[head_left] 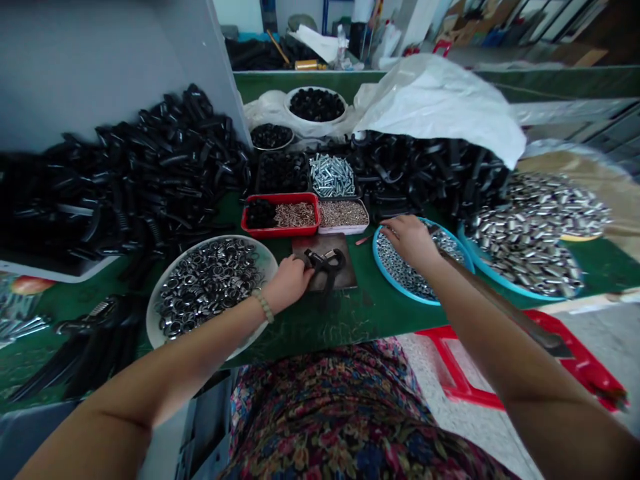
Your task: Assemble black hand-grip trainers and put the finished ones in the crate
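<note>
A black part with a silver piece [329, 259] lies over a dark square metal plate [345, 277] near the middle of the bench. At its left end, the closed fingers of my left hand [291, 281] grip it. My right hand [409, 239] is over the left rim of a blue round tray of small silver pieces [405, 272]. Its fingertips point left, toward the black parts behind the tray; whether they hold anything is too small to tell.
A white bowl of metal rings [210, 287] stands at left. Behind the plate are a red tray [280, 232], a pink-white tray [345, 229] and silver screws [331, 176]. Black parts [165, 160] are heaped at left, silver cylinders [535, 233] at right.
</note>
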A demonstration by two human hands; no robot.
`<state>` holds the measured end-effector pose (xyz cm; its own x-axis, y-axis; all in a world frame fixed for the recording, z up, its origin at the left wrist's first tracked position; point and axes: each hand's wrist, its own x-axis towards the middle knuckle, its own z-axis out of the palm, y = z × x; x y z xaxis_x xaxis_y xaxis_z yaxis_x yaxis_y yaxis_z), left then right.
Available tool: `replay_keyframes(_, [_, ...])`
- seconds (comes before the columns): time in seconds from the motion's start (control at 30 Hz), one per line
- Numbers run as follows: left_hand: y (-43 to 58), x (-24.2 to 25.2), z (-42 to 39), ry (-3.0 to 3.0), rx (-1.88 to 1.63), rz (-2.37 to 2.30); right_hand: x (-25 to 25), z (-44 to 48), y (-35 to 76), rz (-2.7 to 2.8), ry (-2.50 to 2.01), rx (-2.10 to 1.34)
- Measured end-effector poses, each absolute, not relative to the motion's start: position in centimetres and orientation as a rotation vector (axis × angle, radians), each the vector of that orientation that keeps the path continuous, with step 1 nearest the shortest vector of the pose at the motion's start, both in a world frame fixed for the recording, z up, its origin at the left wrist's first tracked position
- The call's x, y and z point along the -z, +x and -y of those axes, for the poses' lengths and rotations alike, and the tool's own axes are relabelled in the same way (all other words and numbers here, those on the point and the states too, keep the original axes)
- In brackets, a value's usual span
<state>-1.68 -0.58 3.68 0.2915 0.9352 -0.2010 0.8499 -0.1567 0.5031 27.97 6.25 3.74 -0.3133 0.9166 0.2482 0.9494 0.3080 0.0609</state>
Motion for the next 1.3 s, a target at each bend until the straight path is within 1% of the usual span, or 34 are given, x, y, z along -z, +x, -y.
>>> replay_keyframes(0.07, [-2.2,-4.0,0.0,2.251,-0.054,-1.625,-4.2,-9.6,24.5,2.531,-1.639,0.203])
replay_keyframes(0.13, [-1.8,-4.9,-1.9,2.391,-0.008,-1.600,-4.4,-12.2,21.8,2.598,-1.652,0.196])
replay_keyframes(0.27, [1.8,-6.3,-9.1,2.574,-0.271,-1.668,-4.0,-14.3,19.3,2.645,-1.640,0.193])
replay_keyframes(0.37, [4.5,-5.9,-13.9,2.582,-0.237,-1.706,-3.8,-14.6,19.3,2.635,-1.616,0.177])
replay_keyframes(0.47, [5.7,-4.9,-15.9,2.573,-0.191,-1.700,-3.9,-15.1,19.8,2.569,-1.638,0.123])
replay_keyframes(0.6, [5.6,-4.6,-16.1,2.518,-0.327,-1.698,-4.1,-14.7,20.3,2.468,-1.645,0.014])
replay_keyframes(0.67, [5.1,-5.2,-15.8,2.424,-0.433,-1.661,-3.9,-13.2,20.4,2.377,-1.575,-0.164])
replay_keyframes(0.8, [2.6,-6.5,-12.5,2.158,-0.683,-1.400,-2.8,-9.0,20.3,2.084,-1.345,-0.792])
replay_keyframes(0.87, [0.8,-6.3,-9.5,2.057,-0.697,-1.298,-2.1,-7.5,20.0,2.035,-1.326,-0.921])
replay_keyframes(0.97, [-1.5,-4.3,-5.1,2.001,-0.644,-1.286,-1.5,-6.6,19.4,2.098,-1.341,-0.870])
replay_keyframes(1.13, [-2.1,-0.3,-1.8,2.154,-0.704,-1.359,-0.8,-6.2,18.4,2.286,-1.311,-0.568])
replay_keyframes(1.3, [-1.4,-0.3,-1.7,2.356,-0.545,-1.448,-0.2,-5.6,18.2,2.391,-1.281,-0.369])
